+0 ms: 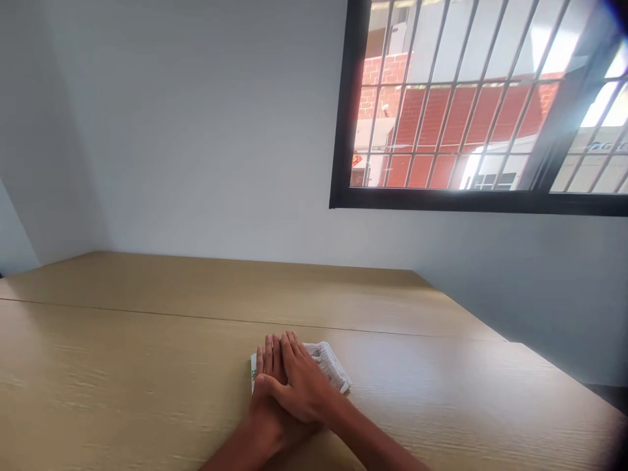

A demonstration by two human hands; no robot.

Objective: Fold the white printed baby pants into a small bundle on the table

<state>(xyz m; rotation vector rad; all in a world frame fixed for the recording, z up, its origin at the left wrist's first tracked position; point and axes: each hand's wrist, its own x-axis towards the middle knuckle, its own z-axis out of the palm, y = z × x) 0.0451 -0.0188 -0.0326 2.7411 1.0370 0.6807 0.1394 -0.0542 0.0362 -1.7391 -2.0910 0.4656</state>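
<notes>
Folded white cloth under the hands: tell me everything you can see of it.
The folded white cloth lies flat and slanted on the wood-grain tabletop. It looks soft and textured, with small green and dark printed marks. The hands cover most of it: fingers of the left hand and the right hand rest on top, the right lying over the left.

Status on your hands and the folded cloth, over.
Right hand lying across left hand, both grips open. Folded white printed cloth under them. Cloth flat on wooden table.
</notes>
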